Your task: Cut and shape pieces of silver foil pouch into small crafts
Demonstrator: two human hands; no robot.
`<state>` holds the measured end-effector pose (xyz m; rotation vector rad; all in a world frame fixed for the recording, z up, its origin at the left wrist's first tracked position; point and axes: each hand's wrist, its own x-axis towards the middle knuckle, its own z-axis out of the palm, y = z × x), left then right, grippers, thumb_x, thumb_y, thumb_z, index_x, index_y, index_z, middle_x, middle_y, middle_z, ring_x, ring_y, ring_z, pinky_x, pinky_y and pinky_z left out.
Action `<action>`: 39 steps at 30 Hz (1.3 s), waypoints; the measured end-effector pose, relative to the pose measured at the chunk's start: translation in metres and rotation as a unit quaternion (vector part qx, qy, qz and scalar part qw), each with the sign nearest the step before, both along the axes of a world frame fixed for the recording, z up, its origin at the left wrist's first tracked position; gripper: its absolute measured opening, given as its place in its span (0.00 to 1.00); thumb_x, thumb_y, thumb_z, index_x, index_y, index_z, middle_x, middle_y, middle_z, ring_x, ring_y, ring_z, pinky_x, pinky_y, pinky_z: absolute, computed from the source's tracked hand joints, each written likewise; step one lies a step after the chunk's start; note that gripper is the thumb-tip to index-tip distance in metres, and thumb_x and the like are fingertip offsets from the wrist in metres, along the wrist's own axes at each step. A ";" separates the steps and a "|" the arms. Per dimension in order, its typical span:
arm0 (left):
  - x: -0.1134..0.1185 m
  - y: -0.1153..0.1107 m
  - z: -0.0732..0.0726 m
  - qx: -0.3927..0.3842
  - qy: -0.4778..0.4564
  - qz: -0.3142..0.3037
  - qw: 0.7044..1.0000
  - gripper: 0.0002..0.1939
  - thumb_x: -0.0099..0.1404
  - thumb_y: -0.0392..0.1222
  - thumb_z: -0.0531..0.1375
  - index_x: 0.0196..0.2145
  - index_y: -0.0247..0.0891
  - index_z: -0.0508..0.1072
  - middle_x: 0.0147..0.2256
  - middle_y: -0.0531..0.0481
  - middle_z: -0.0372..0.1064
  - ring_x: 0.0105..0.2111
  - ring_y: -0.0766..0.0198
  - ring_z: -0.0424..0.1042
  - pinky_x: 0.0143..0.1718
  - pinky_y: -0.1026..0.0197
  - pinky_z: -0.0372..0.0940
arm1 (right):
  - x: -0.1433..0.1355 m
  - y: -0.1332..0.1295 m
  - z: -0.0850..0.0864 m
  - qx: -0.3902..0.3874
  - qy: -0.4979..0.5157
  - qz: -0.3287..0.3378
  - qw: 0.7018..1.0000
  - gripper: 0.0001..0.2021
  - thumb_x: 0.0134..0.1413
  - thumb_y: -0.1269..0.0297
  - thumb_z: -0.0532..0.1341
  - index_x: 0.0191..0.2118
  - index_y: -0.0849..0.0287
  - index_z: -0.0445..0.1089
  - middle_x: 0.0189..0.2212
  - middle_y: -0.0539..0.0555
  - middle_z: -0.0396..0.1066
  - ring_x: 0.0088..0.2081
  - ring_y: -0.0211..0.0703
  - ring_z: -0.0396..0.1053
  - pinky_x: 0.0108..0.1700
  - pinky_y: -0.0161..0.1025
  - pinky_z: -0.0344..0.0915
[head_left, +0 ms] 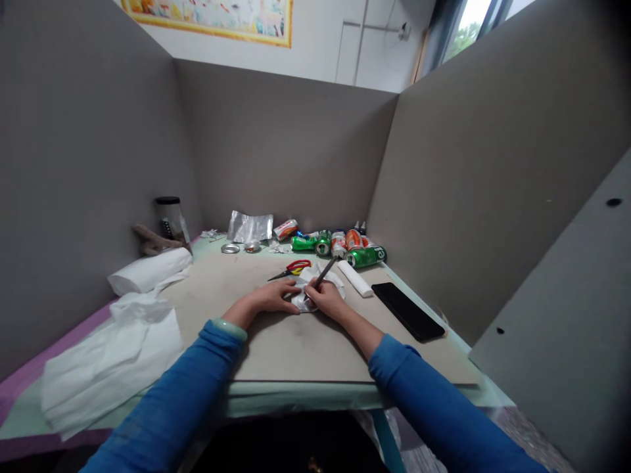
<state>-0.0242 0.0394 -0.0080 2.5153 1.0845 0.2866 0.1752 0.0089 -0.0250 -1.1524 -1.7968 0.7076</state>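
Near the middle of the board, my right hand (326, 299) is closed around a dark, slim pen-like tool (325, 270), tilted with its upper end away to the right. Its lower tip points down at a small silver metal sheet (308, 307), which lies on a crumpled white tissue (336, 281). From the left, my left hand (273, 295) grips the edge of the sheet between thumb and fingers. Just beyond the hands lie scissors (292, 268) with red and yellow handles. The tool's tip and part of the sheet are hidden by my fingers.
Several crushed drink cans (323, 243) and a flattened silver sheet (250, 227) line the back. To the right are a white bar (355, 279) and a black phone (408, 311). A paper roll (148, 270) and a lidded jar (172, 222) stand left. Grey partitions (286, 144) enclose the table.
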 end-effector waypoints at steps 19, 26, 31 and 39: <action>0.001 -0.002 0.003 -0.011 -0.010 0.000 1.000 0.35 0.51 0.56 0.65 0.55 0.44 0.66 0.62 0.48 0.51 0.61 0.47 0.49 0.61 0.52 0.46 | 0.000 -0.002 0.003 0.024 -0.071 0.003 0.997 0.11 0.54 0.60 0.53 0.27 0.60 0.67 0.18 0.49 0.67 0.25 0.37 0.65 0.28 0.32 0.57; 0.002 -0.006 0.006 -0.014 -0.009 0.000 1.000 0.35 0.52 0.56 0.64 0.56 0.42 0.66 0.62 0.47 0.50 0.61 0.48 0.49 0.61 0.53 0.45 | 0.000 -0.001 0.003 0.022 -0.064 0.006 0.998 0.11 0.53 0.60 0.53 0.27 0.60 0.66 0.18 0.49 0.66 0.24 0.37 0.64 0.27 0.32 0.57; 0.002 -0.006 0.006 -0.015 -0.006 0.007 1.000 0.35 0.52 0.57 0.64 0.56 0.42 0.66 0.62 0.47 0.50 0.61 0.48 0.49 0.61 0.53 0.45 | 0.001 0.001 -0.001 -0.008 -0.021 0.004 1.000 0.11 0.53 0.59 0.54 0.28 0.61 0.66 0.17 0.48 0.65 0.21 0.35 0.63 0.25 0.31 0.57; 0.002 -0.003 0.005 -0.016 0.002 0.005 1.000 0.36 0.52 0.58 0.63 0.56 0.44 0.65 0.62 0.49 0.50 0.61 0.49 0.48 0.62 0.54 0.44 | 0.000 0.000 0.000 0.001 -0.042 0.012 0.999 0.11 0.53 0.60 0.54 0.29 0.61 0.66 0.18 0.48 0.66 0.22 0.35 0.64 0.26 0.31 0.58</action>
